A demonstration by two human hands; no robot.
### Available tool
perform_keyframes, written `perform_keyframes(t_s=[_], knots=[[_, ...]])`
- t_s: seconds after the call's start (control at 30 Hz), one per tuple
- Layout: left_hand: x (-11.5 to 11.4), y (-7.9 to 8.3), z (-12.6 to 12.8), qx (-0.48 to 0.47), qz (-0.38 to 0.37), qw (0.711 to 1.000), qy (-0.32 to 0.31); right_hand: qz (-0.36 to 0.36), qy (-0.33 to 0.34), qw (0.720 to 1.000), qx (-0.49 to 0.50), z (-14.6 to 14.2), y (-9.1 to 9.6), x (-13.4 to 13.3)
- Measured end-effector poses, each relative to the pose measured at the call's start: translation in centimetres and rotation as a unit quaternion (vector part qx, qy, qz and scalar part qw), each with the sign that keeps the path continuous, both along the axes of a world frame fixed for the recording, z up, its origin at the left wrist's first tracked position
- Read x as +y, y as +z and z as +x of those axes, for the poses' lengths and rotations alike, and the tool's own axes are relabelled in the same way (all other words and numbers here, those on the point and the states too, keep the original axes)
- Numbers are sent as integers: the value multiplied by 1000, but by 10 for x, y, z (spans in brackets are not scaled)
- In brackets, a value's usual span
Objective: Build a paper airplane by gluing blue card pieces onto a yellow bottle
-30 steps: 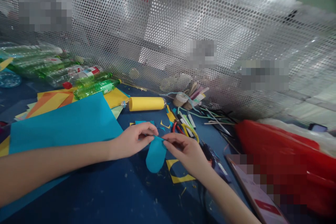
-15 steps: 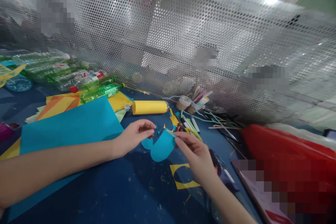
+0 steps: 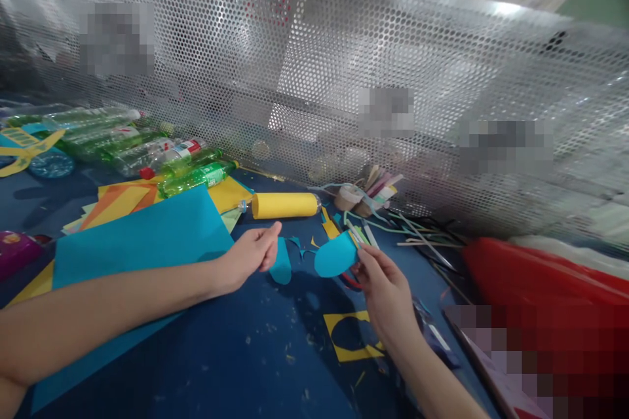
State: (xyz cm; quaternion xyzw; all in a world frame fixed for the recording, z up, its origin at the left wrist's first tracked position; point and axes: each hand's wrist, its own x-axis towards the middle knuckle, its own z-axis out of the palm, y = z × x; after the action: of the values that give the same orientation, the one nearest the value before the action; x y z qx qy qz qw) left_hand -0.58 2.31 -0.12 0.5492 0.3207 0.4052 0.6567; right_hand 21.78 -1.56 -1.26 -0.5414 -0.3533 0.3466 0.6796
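In my right hand [image 3: 386, 278] a blue paper cutout [image 3: 335, 255] with a rounded end is pinched between thumb and fingers. A thin pale strip runs along its edge by my fingertips. My left hand [image 3: 253, 250] is closed, thumb pressed against the curled fingers; what they hold, if anything, is hidden. Just beside it is a second rounded blue cutout [image 3: 281, 267], and I cannot tell whether the hand touches it. Small blue scraps [image 3: 297, 245] lie between the hands. Red-handled scissors [image 3: 351, 280] show partly behind the held cutout.
A large blue sheet [image 3: 142, 236] lies under my left forearm. Behind are a yellow-wrapped bottle [image 3: 285, 205] and several green bottles [image 3: 199, 178]. A yellow frame of paper [image 3: 344, 355] lies near my right wrist. Red plastic [image 3: 545, 288] is at right, a perforated metal screen [image 3: 314, 59] behind.
My right hand has carried the blue cutout to the right and turned it more level, away from my left hand. The left fingers have closed more tightly.
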Motion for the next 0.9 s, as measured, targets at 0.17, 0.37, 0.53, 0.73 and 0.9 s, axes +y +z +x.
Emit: perform_keyframes(t_s=[0.17, 0.37, 0.53, 0.73, 0.9], knots=[[11, -3, -7, 74, 61, 993, 65, 0, -19, 999, -38, 0, 1, -2], [23, -5, -12, 244, 316, 912, 93, -7, -28, 998, -56, -1, 1, -3], [35, -19, -20, 400, 466, 786, 67, -6, -22, 998, -53, -1, 0, -2], [38, -21, -22, 414, 443, 793, 50, -3, -23, 999, -48, -1, 1, -2], [40, -3, -18, 289, 231, 928, 36, -3, -21, 999, -42, -2, 3, -3]])
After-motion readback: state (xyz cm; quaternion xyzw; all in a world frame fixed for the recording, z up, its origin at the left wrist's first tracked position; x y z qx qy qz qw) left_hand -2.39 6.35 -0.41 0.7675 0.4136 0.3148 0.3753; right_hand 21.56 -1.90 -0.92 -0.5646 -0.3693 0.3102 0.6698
